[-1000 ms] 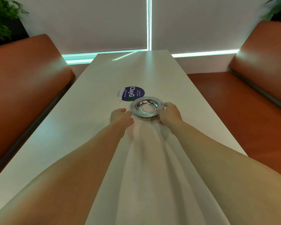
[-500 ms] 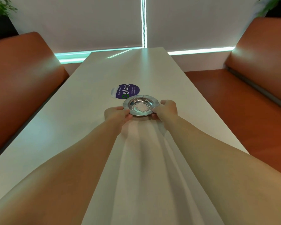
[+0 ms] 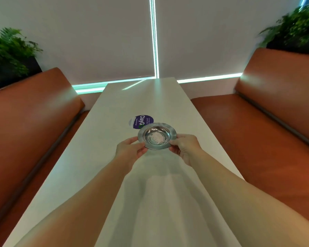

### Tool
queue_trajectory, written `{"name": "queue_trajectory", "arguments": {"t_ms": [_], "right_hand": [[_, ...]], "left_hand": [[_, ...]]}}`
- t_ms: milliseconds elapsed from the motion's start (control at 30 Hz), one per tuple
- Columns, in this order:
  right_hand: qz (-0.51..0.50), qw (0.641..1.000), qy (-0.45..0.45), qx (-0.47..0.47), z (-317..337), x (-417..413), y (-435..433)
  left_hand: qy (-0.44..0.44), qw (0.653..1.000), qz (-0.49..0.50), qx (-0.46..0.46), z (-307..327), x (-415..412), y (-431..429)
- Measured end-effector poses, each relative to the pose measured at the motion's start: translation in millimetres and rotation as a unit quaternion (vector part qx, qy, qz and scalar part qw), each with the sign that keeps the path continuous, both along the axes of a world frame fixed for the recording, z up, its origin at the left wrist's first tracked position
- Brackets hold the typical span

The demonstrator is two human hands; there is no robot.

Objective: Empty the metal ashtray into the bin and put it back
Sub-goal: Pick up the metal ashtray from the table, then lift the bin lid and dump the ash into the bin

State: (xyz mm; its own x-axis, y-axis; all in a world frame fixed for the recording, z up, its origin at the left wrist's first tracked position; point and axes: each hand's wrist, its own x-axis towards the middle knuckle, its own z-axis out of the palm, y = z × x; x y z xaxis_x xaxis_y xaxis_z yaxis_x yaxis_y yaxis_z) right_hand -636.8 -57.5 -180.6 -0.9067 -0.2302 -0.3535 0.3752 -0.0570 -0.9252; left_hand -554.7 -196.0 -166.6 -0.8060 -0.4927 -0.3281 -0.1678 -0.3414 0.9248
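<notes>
While both hands, left hand (image 3: 130, 150) and right hand (image 3: 185, 148), pinch the round shiny metal ashtray (image 3: 157, 136) at 9 and 3 o'clock | white ash inside | bin unseen, emptying and return pending

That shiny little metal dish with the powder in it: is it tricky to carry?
Probably light and stiff: the shallow round metal ashtray is pinched only at its rim by the left hand and right hand. Its polished rim may be slippery, and the loose pale ash would likely spill if tilted.
</notes>
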Motion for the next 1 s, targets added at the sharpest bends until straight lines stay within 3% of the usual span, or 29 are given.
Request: {"name": "queue_trajectory", "arguments": {"t_ms": [500, 767, 1000], "right_hand": [[-0.085, 0.992, 0.004, -0.097, 88, 230, 143], [-0.149, 0.986, 0.007, -0.071, 87, 347, 250], [-0.192, 0.978, -0.014, -0.084, 68, 400, 333]], "left_hand": [[0.026, 0.986, -0.152, -0.065, 83, 184, 113], [0.018, 0.962, -0.254, -0.094, 82, 267, 201], [-0.007, 0.943, -0.308, -0.124, 70, 298, 285]]}}
